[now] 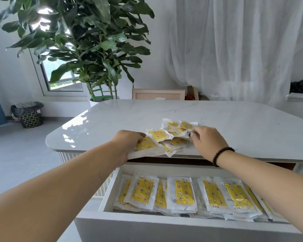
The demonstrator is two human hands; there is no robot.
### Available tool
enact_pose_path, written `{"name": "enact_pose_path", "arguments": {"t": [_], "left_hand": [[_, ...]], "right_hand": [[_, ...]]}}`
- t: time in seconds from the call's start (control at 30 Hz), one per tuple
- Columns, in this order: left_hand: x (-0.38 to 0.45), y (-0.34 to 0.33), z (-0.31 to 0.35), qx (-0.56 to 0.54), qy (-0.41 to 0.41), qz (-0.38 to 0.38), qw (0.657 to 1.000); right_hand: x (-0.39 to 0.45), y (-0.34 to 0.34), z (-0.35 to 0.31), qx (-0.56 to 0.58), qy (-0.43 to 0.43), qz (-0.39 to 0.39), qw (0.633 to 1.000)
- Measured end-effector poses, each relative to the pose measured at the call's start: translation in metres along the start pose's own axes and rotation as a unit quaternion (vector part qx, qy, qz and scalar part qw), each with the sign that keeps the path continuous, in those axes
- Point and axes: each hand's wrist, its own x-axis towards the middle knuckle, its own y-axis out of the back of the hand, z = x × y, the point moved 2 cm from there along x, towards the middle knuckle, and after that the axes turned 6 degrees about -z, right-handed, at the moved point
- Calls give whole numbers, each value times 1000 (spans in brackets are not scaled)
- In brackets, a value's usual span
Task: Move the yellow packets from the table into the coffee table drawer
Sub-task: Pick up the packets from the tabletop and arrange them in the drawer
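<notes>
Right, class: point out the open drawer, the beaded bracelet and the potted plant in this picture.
drawer (164, 226): head view, on its white front panel.
beaded bracelet (221, 153): head view, on the dark beads at the right wrist.
potted plant (94, 48): head view, on its green leaves.

Hands (166, 144) on tabletop yellow packets (166, 137)

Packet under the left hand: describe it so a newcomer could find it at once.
Start at the white coffee table and go to its near edge, above the open drawer. The left hand presses on a yellow packet at the left end of the loose pile. Unlike its neighbours, it overhangs the table edge.
</notes>
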Motion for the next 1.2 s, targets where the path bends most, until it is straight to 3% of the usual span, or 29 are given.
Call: {"name": "enact_pose_path", "arguments": {"t": [0.07,0.17,0.33,0.43,0.53,0.67,0.73,0.8,0.87,1.0,1.07,1.2], "left_hand": [[-1,2,-2,-5,16,-12,1000],[-2,-1,-4,-1,38,-50,998],[-6,-5,-5,-21,60,-73,995],[-4,-2,-11,24,48,-39,998],[-3,3,-9,24,27,0,999],[1,10,-6,1,7,0,1000],[-1,10,-6,8,4,-7,1000],[-3,8,-7,22,-1,-14,1000],[-3,6,-8,34,1,-24,999],[-3,5,-7,28,-2,-43,999],[-3,5,-7,23,-1,-42,999],[-1,6,-7,12,8,-29,999]], "right_hand": [[3,5,-10,82,-11,73,994],[-2,8,-39,180,2,108,978],[-33,-12,-87,211,228,27,950],[-40,-20,-89,241,287,-34,926],[-31,-18,-80,280,245,-37,927],[7,-20,-46,193,86,20,977],[22,-30,-23,112,-28,-50,992],[26,-41,-4,19,-96,-144,985],[26,-45,7,-78,-93,-168,978],[27,-37,11,-207,-45,-132,968],[30,-28,10,-170,-55,-78,981],[27,0,-13,40,-76,43,995]]}}
